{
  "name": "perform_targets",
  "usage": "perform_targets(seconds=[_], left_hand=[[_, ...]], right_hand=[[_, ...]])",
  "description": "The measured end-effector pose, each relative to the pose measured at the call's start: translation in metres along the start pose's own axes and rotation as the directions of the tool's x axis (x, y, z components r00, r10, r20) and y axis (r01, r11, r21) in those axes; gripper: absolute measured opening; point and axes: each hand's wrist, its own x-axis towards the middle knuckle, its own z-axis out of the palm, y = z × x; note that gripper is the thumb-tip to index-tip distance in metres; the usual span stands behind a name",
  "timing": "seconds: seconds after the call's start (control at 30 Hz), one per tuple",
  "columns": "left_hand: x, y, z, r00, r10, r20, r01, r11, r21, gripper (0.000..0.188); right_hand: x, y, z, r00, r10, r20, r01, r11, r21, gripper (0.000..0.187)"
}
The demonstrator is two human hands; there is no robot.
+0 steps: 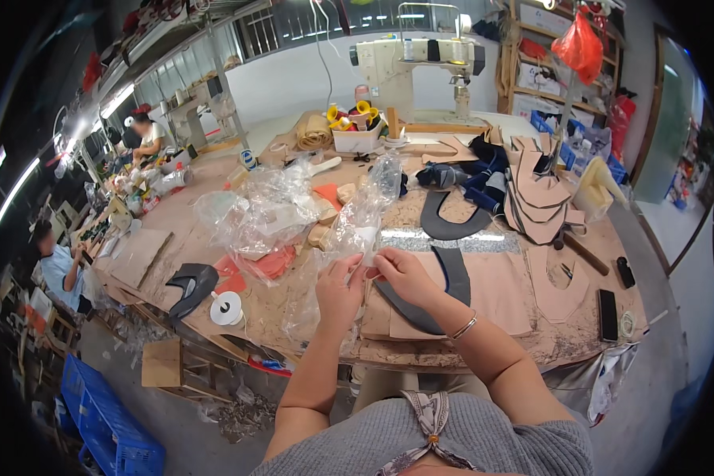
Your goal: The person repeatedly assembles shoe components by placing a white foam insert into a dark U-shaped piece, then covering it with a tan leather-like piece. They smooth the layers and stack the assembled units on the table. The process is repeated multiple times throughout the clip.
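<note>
Just above the near edge of the worn brown surface point(293, 317), both hands meet on a crinkled clear plastic bag point(357, 218), lifted off the clutter, I judge, so its mouth can be worked. The left hand point(339, 289) pinches the film in a closed grip; the right hand point(404, 274) nips the same edge beside it, over a curved dark leather piece point(452, 278).

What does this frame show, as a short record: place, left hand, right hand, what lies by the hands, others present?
place: cluttered workbench with a sewing machine at its far end
left hand: pinches clear plastic bag
right hand: grip on the same bag
by the hands: dark curved cut pieces on tan sheets
others: two people seated far left
</note>
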Motion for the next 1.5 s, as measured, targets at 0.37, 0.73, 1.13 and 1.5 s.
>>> perform_targets(seconds=[0.37,0.73,1.13,1.5], left_hand=[[0.017,-0.036,-0.015,0.987,-0.145,-0.067,0.148,0.988,0.034,0.013],[0.048,-0.146,-0.016,0.931,-0.353,-0.096,0.358,0.933,0.036,0.010],[0.045,-0.139,-0.001,0.982,0.136,-0.134,-0.057,0.879,0.472,0.054],[-0.042,-0.001,0.123,0.182,0.492,0.851,-0.209,0.865,-0.456,0.078]], right_hand=[[0.001,0.024,0.003,0.971,-0.214,-0.107,0.164,0.922,-0.352,0.018],[-0.018,0.042,0.000,0.994,0.089,-0.069,-0.099,0.981,-0.167,0.020],[-0.104,0.041,-0.141,0.915,-0.148,-0.376,0.119,0.988,-0.100,0.016],[-0.162,0.024,-0.186,0.961,0.132,-0.244,0.099,0.659,0.746,0.012]])
